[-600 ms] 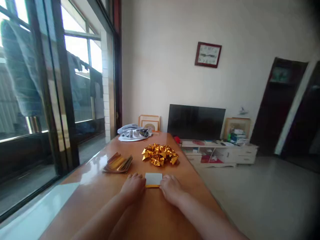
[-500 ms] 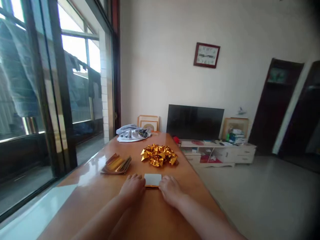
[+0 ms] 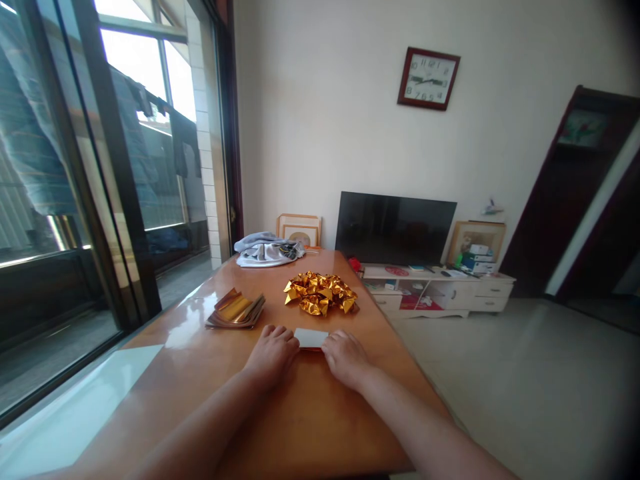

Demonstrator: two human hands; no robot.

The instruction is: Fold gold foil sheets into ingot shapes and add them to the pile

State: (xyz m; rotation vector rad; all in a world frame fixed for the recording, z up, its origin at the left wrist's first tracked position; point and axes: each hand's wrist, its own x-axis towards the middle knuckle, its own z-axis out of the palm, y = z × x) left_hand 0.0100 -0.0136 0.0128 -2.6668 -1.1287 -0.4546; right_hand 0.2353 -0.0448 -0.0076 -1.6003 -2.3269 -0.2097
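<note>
A small folded sheet of foil paper lies on the table, pale side up, with a thin orange edge along its near side. My left hand is closed on its left end, fingers curled down. At the opposite end, my right hand grips the paper in the same way. Just beyond it sits a pile of folded gold foil pieces. To the left of that pile is a stack of gold and brown paper sheets, a little fanned.
The glossy wooden table runs away from me, with a heap of grey-white cloth at its far end. Glass sliding doors stand along the left. A television rests on a low white cabinet beyond the table.
My view has dipped and turned slightly, so things sit higher in the picture. Both hands still hold the paper's ends; its orange near edge shows less.
</note>
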